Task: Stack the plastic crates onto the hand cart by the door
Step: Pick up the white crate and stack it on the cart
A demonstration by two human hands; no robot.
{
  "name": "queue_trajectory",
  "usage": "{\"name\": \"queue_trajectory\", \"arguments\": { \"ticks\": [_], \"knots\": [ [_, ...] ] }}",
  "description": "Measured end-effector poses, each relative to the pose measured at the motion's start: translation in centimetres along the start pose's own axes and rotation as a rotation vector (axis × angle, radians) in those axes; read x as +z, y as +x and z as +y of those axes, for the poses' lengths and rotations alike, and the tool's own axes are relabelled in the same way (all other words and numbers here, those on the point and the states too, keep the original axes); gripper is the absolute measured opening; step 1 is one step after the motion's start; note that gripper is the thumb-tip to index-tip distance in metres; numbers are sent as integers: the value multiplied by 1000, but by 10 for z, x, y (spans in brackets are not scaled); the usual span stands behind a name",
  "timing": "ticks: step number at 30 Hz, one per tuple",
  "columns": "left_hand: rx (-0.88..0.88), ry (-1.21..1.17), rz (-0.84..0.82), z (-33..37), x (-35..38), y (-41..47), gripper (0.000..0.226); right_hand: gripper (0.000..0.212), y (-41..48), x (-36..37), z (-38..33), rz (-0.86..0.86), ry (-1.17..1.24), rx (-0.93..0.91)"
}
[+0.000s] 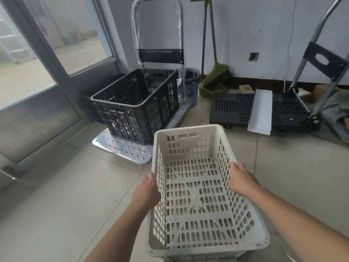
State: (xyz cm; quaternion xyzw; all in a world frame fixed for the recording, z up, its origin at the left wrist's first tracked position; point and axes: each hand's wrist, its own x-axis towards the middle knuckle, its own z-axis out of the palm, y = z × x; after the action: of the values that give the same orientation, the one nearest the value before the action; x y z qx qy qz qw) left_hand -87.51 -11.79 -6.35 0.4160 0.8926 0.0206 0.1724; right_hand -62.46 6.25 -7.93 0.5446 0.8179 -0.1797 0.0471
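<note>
In front of the hand cart [122, 150], left hand [147, 191] and right hand [239, 180] clasp white crate [196, 195] by its long rims; likely light, stiff, empty; rims give sure hold.

Both hands, left [146, 193] and right [240, 181], grip the white crate [196, 193] near the black crate [136, 103] on the hand cart [120, 148].

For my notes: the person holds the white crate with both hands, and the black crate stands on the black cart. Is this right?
No. In the head view the black crate stands on the silver cart by the door. The left hand and right hand do hold the white crate.
</note>
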Motion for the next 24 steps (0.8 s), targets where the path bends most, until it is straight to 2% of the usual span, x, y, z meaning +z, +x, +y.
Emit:
{"name": "queue_trajectory", "arguments": {
  "ticks": [3, 6, 15, 22, 24],
  "knots": [
    [71, -68, 144, 0, 14, 2, 59, 46, -3, 3, 4, 44, -131, 2],
    [59, -50, 183, 1, 20, 2, 48, 43, -4, 5, 4, 117, -221, -5],
    [13, -17, 246, 4, 25, 5, 36, 45, 0, 12, 6, 172, -180, 25],
    [1, -26, 191, 1, 28, 5, 51, 50, 1, 13, 7, 144, -137, 78],
    [-14, -59, 193, 1, 29, 5, 48, 49, 3, 15, 6, 143, -55, 142]
  ]
}}
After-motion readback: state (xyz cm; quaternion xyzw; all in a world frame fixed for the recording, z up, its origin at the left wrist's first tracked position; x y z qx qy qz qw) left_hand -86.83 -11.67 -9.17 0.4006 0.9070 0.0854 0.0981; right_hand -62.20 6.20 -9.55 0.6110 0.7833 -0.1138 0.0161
